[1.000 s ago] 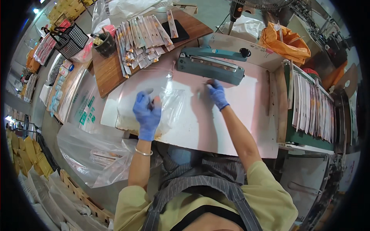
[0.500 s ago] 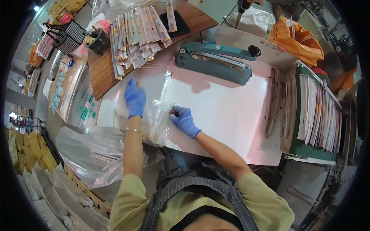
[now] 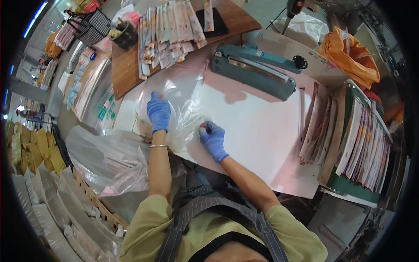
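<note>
While stacks of yellow packets (image 3: 32, 150) and pale bundles (image 3: 65, 209) fill the floor at the far left, a big loose plastic sack (image 3: 104, 159) hangs beside the work surface, just left of the person's left forearm. Above it a wooden board (image 3: 126, 70) carries a dark cup (image 3: 124, 35), a wire basket (image 3: 89, 26) and a fanned row of long flat packets (image 3: 168, 37).

The white table (image 3: 257, 131) lies before the person. On its left part rests a clear plastic bag (image 3: 179, 111), crumpled and see-through, its long axis running roughly from the table's near edge up toward the wooden board; which end is the mouth I cannot tell. The left hand (image 3: 158, 112), in a blue glove, lies flat on the bag's left side with the fingers spread and pointing away from the person. The right hand (image 3: 212, 139), also gloved in blue, sits at the bag's near right edge with the fingers curled in a narrow pinch on the film.

Further right a teal heat sealer (image 3: 253, 74) lies slantwise across the table's far side. Beyond it, an orange bag (image 3: 349, 59) sits at the top right, and more long packets (image 3: 364, 144) stand in a green tray (image 3: 345, 183) at the right edge.
</note>
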Tool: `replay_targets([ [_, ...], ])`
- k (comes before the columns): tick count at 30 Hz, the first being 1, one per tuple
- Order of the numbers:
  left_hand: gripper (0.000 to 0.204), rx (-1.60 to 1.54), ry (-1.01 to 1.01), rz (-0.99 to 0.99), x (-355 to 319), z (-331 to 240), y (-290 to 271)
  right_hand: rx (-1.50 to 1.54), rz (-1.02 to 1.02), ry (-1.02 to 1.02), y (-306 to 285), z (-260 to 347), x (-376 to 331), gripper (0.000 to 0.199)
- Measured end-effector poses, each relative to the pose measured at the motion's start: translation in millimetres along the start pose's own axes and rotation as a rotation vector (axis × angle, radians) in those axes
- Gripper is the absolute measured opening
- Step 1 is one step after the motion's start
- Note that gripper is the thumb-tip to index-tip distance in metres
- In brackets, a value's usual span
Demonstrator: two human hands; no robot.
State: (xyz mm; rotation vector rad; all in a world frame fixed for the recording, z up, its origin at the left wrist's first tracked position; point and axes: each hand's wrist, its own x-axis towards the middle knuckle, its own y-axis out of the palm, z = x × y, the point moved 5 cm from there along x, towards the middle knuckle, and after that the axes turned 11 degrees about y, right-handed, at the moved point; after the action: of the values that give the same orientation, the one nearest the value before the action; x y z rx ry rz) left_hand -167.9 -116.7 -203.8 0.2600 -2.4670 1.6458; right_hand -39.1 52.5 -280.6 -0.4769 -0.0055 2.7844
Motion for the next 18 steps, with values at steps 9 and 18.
replay_targets([
  [9, 0.066, -0.106, 0.649, 0.234, 36, -159, 85, -0.220, -0.132, -0.518, -129, 136, -59, 0.058],
  [18, 0.056, -0.568, 1.146, 0.383, -184, -373, 126, -1.135, -1.556, 0.019, -672, 125, -192, 0.042],
])
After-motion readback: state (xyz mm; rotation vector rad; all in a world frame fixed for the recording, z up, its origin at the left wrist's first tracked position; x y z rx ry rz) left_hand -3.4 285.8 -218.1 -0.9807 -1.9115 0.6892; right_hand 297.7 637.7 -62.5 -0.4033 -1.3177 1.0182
